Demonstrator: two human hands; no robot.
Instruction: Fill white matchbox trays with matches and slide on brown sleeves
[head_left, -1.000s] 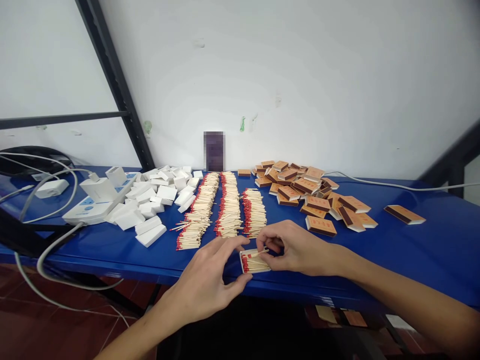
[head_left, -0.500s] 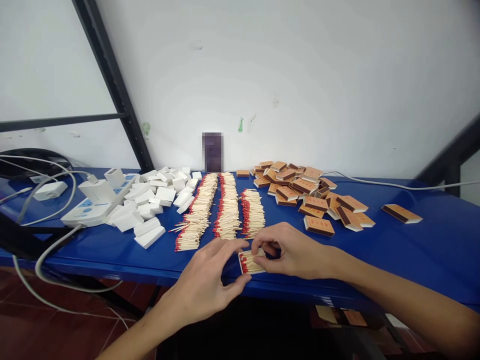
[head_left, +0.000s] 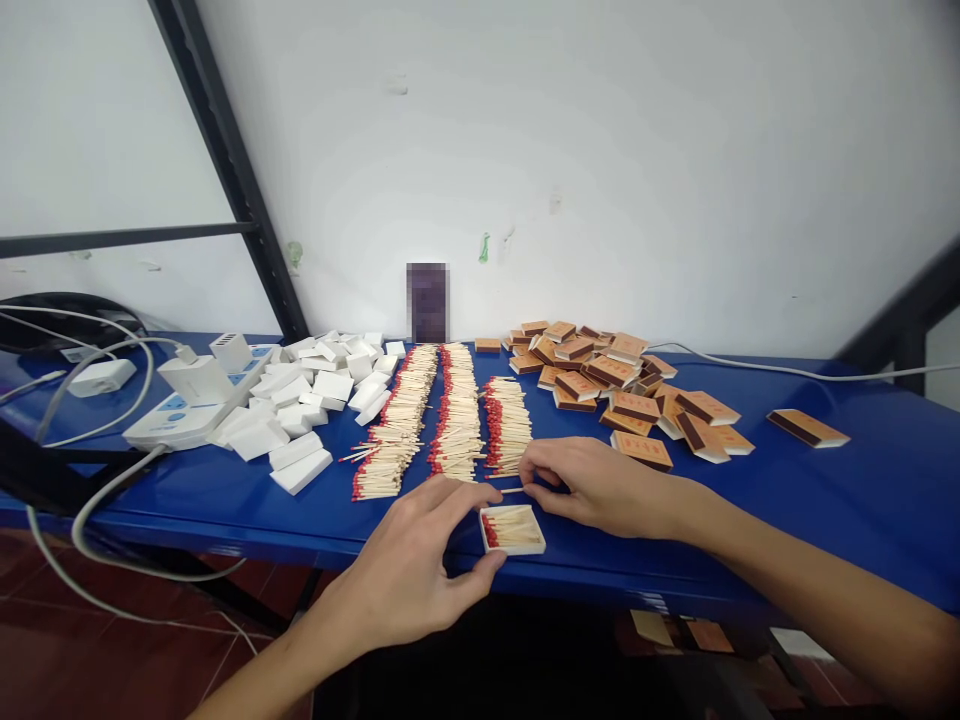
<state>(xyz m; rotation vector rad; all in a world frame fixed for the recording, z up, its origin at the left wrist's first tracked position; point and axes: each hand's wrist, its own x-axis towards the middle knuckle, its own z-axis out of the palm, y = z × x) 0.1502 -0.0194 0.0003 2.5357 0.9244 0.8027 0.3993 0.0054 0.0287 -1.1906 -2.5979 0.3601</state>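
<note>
A small white matchbox tray lies near the front edge of the blue table, with red-headed matches in it. My left hand spans the tray's left end, thumb at the near side and index finger at the far side. Just behind the tray, my right hand pinches a single match, its head end close to my left index fingertip. Beyond my hands, loose matches are laid out in three rows: a left row, a middle row and a shorter right row.
White trays are heaped at the left, beside a power strip with chargers and cables. Brown matchbox sleeves form a pile at the right, with one sleeve lying apart. A blurred dark rectangle stands against the wall.
My right hand has moved from over the tray to just behind it, and a match now shows at its fingertips. More of the tray is visible. My left hand has stayed in place.
</note>
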